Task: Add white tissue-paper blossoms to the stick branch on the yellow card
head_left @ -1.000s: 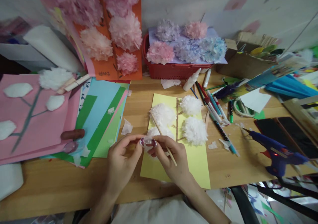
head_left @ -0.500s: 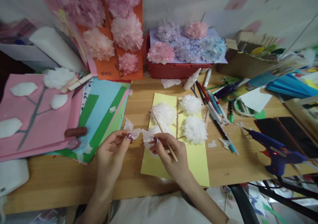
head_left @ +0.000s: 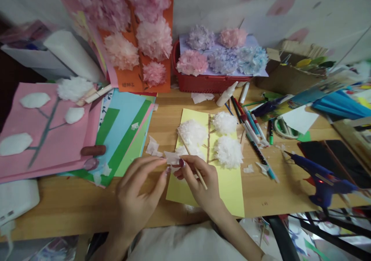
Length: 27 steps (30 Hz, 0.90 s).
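Observation:
A yellow card (head_left: 228, 183) lies on the wooden table (head_left: 58, 207) with several white tissue pompoms (head_left: 228, 151) glued beside a drawn brown stem. My right hand (head_left: 199, 180) rests on the card's near left part, holding a thin wooden stick (head_left: 191, 157) and pinching a small white tissue piece (head_left: 171, 157). My left hand (head_left: 139, 191) comes in from the left, its fingertips closed on the same tissue piece. Torn tissue scraps (head_left: 152, 147) lie just left of the card.
Coloured paper sheets (head_left: 121, 129) and a pink card (head_left: 43, 133) cover the left. A red basket (head_left: 203, 81) of tissue flowers stands at the back. Pens (head_left: 249, 126) lie right of the card. A blue glue gun (head_left: 321, 178) and black phones (head_left: 339, 156) sit right.
My left hand pulled a strip of tissue away to the left, dropped it beside the card, and has come back to the piece in my right hand.

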Tool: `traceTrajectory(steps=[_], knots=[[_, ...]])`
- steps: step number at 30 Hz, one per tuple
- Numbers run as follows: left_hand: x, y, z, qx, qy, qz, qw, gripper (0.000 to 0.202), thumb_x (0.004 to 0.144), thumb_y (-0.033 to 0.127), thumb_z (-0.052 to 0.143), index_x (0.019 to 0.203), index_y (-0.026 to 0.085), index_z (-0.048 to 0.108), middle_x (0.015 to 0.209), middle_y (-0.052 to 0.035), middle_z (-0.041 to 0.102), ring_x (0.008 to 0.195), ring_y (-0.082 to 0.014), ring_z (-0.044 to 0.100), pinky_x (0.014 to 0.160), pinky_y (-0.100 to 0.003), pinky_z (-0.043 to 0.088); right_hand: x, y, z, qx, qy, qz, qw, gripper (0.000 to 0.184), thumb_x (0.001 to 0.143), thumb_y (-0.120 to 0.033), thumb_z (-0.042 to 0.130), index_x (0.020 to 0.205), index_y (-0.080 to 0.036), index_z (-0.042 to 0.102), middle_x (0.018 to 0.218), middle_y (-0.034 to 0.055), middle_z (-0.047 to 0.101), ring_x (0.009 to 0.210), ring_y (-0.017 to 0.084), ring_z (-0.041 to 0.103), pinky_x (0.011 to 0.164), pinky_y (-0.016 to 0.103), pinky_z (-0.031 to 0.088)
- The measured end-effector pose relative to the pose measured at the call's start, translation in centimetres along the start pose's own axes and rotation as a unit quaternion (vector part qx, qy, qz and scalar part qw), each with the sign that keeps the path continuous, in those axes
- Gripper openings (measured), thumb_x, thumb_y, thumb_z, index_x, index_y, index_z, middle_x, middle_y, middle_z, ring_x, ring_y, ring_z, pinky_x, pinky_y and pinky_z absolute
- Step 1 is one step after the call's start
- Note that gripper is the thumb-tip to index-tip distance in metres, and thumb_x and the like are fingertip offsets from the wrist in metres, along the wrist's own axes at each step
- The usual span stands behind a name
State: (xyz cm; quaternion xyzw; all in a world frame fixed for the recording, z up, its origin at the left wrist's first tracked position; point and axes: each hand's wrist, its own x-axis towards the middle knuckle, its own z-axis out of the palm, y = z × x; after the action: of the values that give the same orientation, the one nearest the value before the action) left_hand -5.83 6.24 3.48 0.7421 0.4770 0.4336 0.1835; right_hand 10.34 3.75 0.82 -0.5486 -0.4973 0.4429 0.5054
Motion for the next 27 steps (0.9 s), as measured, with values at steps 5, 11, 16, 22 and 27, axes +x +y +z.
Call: traceTrajectory(steps=[5,11,16,22,27], knots=[[0.2,0.3,1.2,-0.048,-0.056,-0.005,0.997,0.022,0.086,0.011,0.059,0.104,0.019,0.069,0.102,-0.0057,0.073,0.095,-0.0155,0.069,0.086,-0.026,0.056,-0.1,-0.5,-0.1,0.025,-0.009,-0.010,1.000,0.014,0.092,-0.027,0.056,0.097,-0.021,0.068,0.074,0.0010,0.072,0.063,0.010,0.068,0.060,0.018,0.056],[0.1,0.0,1.3,-0.069,-0.043,-0.034,0.996,0.021,0.085,0.012,0.059,0.098,0.021,0.073,0.097,-0.0032,0.076,0.087,-0.0143,0.071,0.080,-0.023,0.057,-0.2,-0.7,-0.1,0.018,-0.009,-0.014,1.000,0.016,0.092,-0.028,0.056,0.099,-0.020,0.067,0.075,0.0019,0.072,0.063,0.012,0.068,0.062,0.021,0.057],[-0.3,0.1,1.4,-0.063,-0.028,-0.095,0.993,0.011,0.083,0.018,0.063,0.088,0.021,0.072,0.089,-0.0021,0.077,0.078,-0.0159,0.072,0.076,-0.026,0.058,-0.3,-0.8,-0.1,-0.011,-0.015,-0.017,1.000,0.015,0.091,-0.029,0.057,0.095,-0.020,0.067,0.074,0.0018,0.071,0.062,0.012,0.067,0.060,0.022,0.056],[-0.3,-0.1,1.4,-0.065,-0.048,-0.093,0.992,0.002,0.079,0.019,0.065,0.078,0.021,0.066,0.080,-0.0007,0.075,0.074,-0.0147,0.071,0.074,-0.025,0.057,-0.4,-0.8,-0.2,-0.033,-0.020,-0.025,0.999,0.013,0.091,-0.029,0.057,0.091,-0.019,0.066,0.074,0.0015,0.071,0.062,0.012,0.065,0.060,0.022,0.053],[-0.2,-0.6,1.1,-0.081,-0.066,-0.075,0.992,0.004,0.081,0.020,0.065,0.076,0.022,0.065,0.081,-0.0007,0.074,0.076,-0.0146,0.070,0.074,-0.024,0.055,-0.6,-0.7,-0.4,-0.009,-0.035,-0.006,0.999,0.017,0.093,-0.032,0.055,0.092,-0.019,0.066,0.073,0.0022,0.071,0.062,0.012,0.065,0.061,0.023,0.053]])
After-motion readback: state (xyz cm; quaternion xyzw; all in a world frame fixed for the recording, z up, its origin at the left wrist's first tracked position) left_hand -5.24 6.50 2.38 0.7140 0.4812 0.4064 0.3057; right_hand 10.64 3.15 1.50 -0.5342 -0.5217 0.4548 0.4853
